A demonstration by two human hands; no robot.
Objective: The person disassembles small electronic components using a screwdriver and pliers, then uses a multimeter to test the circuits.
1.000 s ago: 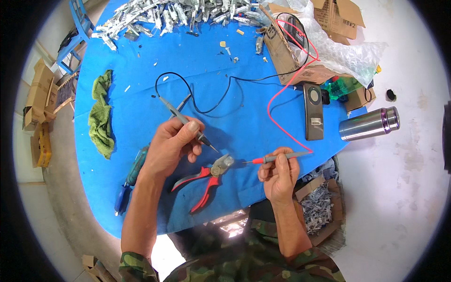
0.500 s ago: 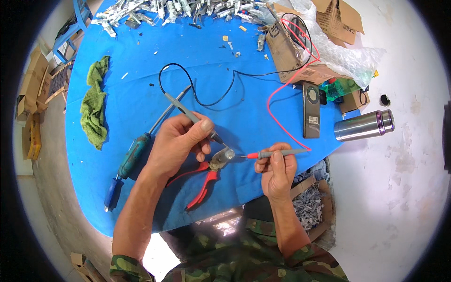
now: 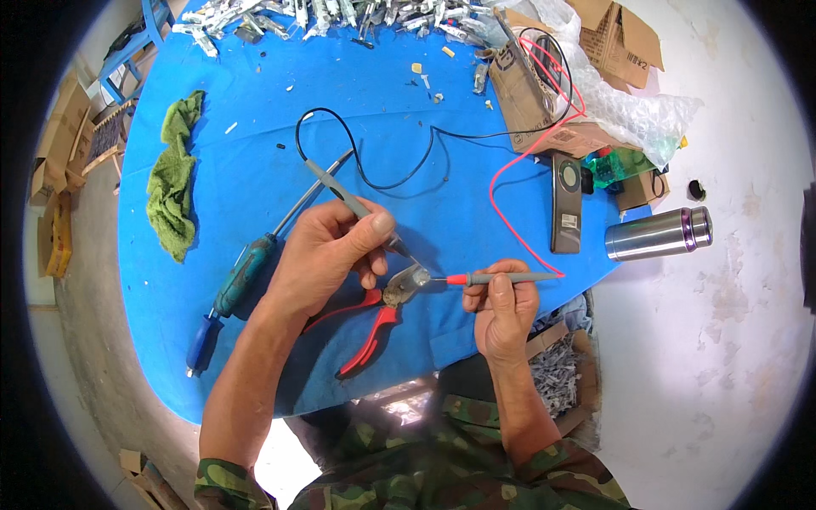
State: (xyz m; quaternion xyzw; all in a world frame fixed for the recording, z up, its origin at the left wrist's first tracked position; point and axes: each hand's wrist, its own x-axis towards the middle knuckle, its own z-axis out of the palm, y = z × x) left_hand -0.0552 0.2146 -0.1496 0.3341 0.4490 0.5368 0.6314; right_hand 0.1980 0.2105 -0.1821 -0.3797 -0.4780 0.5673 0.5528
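Between the fingers of my left hand (image 3: pixel 319 255) is a grey test probe (image 3: pixel 342 195) on a black lead, slanting down to the right. My right hand (image 3: pixel 503 310) pinches the other test probe (image 3: pixel 489 278), grey with a red collar on a red lead, held nearly level. Both metal tips meet at or very near a small clear piece (image 3: pixel 421 276) by the jaws of red-handled pliers (image 3: pixel 376 336). Whether the jaws grip the piece I cannot tell. The pliers lie on the blue cloth, handles toward me, with one handle partly behind my left hand.
Left of my left hand lie a teal-handled screwdriver (image 3: pixel 245 276), a blue-handled tool (image 3: pixel 204 344) and a green rag (image 3: pixel 172 183). Rightward are a dark phone-shaped device (image 3: pixel 567 204), a steel flask (image 3: pixel 654 235) and a cardboard box (image 3: pixel 520 93). Many small parts (image 3: pixel 323 15) are heaped at the far edge.
The red-collared probe's tip has closed in on the clear piece, and the left probe's tip has shifted slightly. Both hands keep their grip. The whole view has shifted a little.
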